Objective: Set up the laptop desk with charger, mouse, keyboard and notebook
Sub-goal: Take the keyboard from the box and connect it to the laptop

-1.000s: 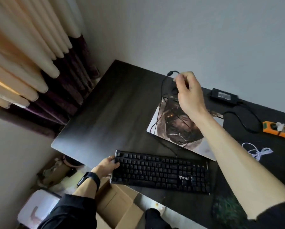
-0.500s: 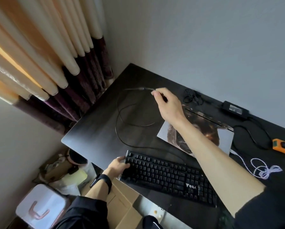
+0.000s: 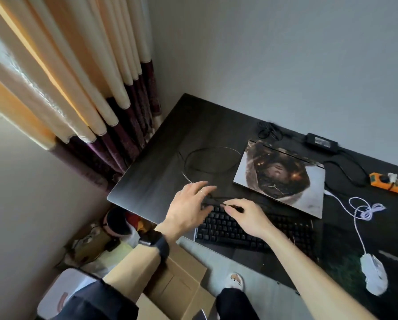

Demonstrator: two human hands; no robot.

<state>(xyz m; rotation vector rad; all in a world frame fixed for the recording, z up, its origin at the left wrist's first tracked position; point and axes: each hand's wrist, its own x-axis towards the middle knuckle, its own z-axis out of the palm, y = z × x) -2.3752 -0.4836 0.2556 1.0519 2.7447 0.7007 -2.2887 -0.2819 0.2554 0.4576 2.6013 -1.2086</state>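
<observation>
A black keyboard (image 3: pixel 274 229) lies at the front edge of the dark desk (image 3: pixel 147 181). Its thin black cable (image 3: pixel 212 158) loops over the desk to the left of the closed laptop (image 3: pixel 281 176), which has a picture on its lid. My right hand (image 3: pixel 246 215) pinches the cable end just above the keyboard's rear edge. My left hand (image 3: pixel 188 204), fingers stretched out, rests on the cable at the keyboard's top left corner. The black charger brick (image 3: pixel 321 142) sits behind the laptop. A white mouse (image 3: pixel 374 276) with its white cord (image 3: pixel 364 209) lies on the right.
An orange power strip (image 3: pixel 392 183) lies at the far right of the desk. A second coil of black cord (image 3: pixel 268 131) sits by the wall. Below the desk are a cardboard box (image 3: pixel 177 285), a white stool (image 3: pixel 62 294) and clutter. Curtains (image 3: pixel 78 88) hang on the left.
My right hand drew back from the far desk to the keyboard's rear edge with the cable end. My left hand left the keyboard's left side and moved onto the cable.
</observation>
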